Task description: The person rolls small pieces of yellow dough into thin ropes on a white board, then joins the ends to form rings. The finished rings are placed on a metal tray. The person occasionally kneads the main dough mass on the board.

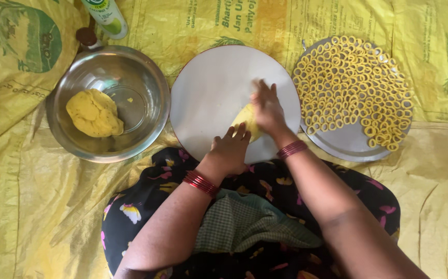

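Note:
A round white board (208, 88) lies in front of me on a yellow sheet. On its near right part sits a small lump of yellow dough (245, 120). My right hand (268, 109) presses down on top of the lump, fingers bent over it. My left hand (230, 150) rests at the board's near edge, fingertips touching the lump from below. Both wrists carry red bangles. Most of the lump is hidden under my hands.
A steel bowl (141, 77) at the left holds a big ball of yellow dough (95, 112). A steel plate (345, 142) at the right carries several small yellow dough rings (350, 85). A bottle (107, 18) lies behind the bowl. My lap in dark floral cloth (249, 222) fills the foreground.

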